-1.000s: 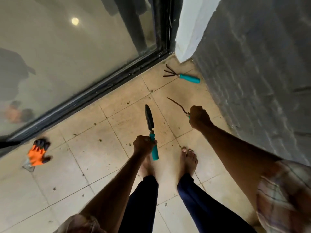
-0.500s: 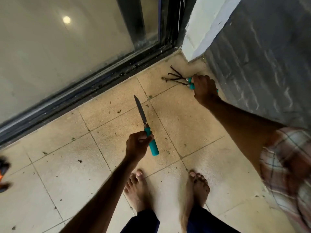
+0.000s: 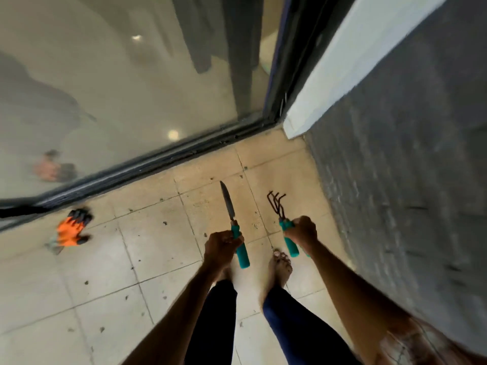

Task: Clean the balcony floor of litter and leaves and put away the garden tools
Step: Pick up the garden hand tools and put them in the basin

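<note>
Gripping a narrow trowel in the left hand, with fingers wrapped tight round the top of its teal handle and the blade aimed forward, clear above the tiled floor. Clamping a pronged cultivator in the right hand likewise, fist closed on the teal grip, claws curling forward. Possibly a second teal handle in the same fist; cannot confirm. Held side by side, near but apart, just ahead of the bare feet.

Bounded on the right by a grey wall, close beside the right forearm. Bounded ahead by a sliding glass door and its dark track, meeting a white pillar at the corner. Open tile to the left.

Noted orange-and-black gloves lying on the floor well left of the hands, just beside the track. Noted dark specks of litter scattered over the tiles, some between gloves and feet.
</note>
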